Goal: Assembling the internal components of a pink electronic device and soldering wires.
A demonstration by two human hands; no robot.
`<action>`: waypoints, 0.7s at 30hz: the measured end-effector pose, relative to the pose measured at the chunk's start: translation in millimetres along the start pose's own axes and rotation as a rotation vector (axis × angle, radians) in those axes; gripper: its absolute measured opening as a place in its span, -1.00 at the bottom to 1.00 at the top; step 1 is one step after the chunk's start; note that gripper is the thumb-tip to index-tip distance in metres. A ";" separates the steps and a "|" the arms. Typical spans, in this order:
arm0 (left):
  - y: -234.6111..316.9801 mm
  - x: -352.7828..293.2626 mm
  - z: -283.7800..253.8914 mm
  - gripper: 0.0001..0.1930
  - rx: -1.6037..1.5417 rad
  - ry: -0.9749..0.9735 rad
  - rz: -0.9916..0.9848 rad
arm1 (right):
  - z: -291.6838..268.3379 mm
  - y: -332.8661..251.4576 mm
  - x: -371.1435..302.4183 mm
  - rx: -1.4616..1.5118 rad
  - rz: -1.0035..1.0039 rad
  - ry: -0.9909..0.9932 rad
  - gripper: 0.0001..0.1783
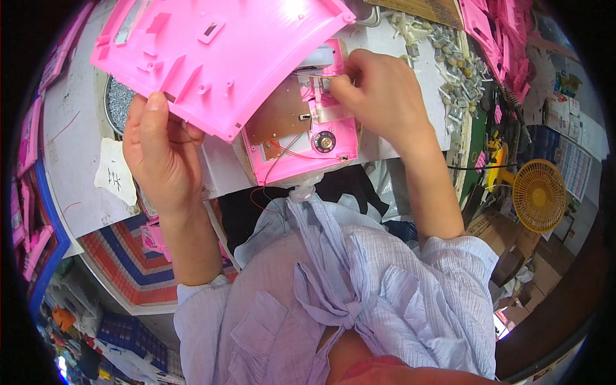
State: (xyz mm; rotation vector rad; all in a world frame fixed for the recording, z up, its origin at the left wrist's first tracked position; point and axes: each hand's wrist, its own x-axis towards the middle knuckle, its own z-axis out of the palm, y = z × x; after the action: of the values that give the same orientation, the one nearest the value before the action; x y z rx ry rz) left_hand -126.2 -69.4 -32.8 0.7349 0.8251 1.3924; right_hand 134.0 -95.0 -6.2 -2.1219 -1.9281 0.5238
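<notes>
A: Report the position of the pink cover panel (212, 58).

B: The left hand (160, 151) grips its lower edge, thumb on top, holding it tilted above the worktop (77, 122).

A: And the pink housing (301, 138)?

B: It lies on the worktop below and right of the panel, partly under it. Its open side faces up, exposing a brown circuit board (279, 119), red wires and a small round part.

A: State of the right hand (378, 96)?

B: Fingers pinched narrow, tips touching the housing's upper interior. What they pinch cannot be determined.
</notes>
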 end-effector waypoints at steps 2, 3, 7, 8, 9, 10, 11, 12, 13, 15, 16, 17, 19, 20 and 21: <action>0.2 -1.5 -2.9 -0.76 0.010 -0.010 0.006 | -6.8 18.0 -3.9 0.285 0.076 -0.087 -0.66; 0.6 -2.0 -4.0 -0.76 0.017 -0.018 0.006 | -10.3 27.9 -5.5 0.472 0.173 -0.151 -0.68; 1.1 -3.6 -6.8 -0.74 0.021 0.017 0.000 | -7.6 36.0 -7.7 0.782 0.301 -0.272 -0.80; 0.7 -3.5 -8.8 -0.74 0.018 0.011 0.003 | -7.2 34.9 -7.6 0.771 0.302 -0.254 -0.80; 1.0 -4.2 -10.7 -0.73 0.020 0.008 0.009 | -5.1 32.7 -7.0 0.763 0.300 -0.240 -0.80; 1.1 -5.0 -11.4 -0.73 0.024 0.005 0.009 | -3.9 31.1 -6.8 0.756 0.299 -0.225 -0.80; 1.2 -5.7 -11.9 -0.73 0.028 0.003 0.009 | -4.1 30.0 -6.6 0.749 0.293 -0.228 -0.80; 1.2 -5.9 -12.1 -0.74 0.030 -0.002 0.009 | -5.6 28.7 -6.2 0.740 0.289 -0.229 -0.80; 1.4 -5.9 -12.1 -0.74 0.021 0.001 0.009 | -6.5 27.7 -6.2 0.731 0.284 -0.230 -0.80; 1.4 -5.8 -12.4 -0.74 0.005 0.006 0.009 | -4.2 26.3 -7.5 0.701 0.270 -0.203 -0.79; 0.8 -5.7 -13.7 -0.74 -0.002 -0.009 0.013 | -2.9 25.4 -8.2 0.687 0.262 -0.189 -0.79; 0.2 -5.5 -15.5 -0.73 -0.008 -0.025 0.017 | -2.8 24.2 -8.7 0.673 0.260 -0.182 -0.79; 1.0 -6.2 -14.1 -0.75 0.013 -0.019 0.008 | -2.6 21.1 -9.0 0.645 0.254 -0.171 -0.79; 3.4 -7.7 -9.5 -0.77 0.041 0.000 -0.004 | -2.3 19.4 -9.2 0.624 0.250 -0.162 -0.80; 5.1 -8.3 -7.0 -0.77 0.069 0.020 -0.016 | -2.0 17.6 -8.7 0.603 0.245 -0.155 -0.80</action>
State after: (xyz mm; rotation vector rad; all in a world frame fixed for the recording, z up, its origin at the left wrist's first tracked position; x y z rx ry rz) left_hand -134.8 -77.7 -31.7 0.7672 0.8968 1.3647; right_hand 150.1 -105.4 -10.5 -1.9478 -1.3336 1.1754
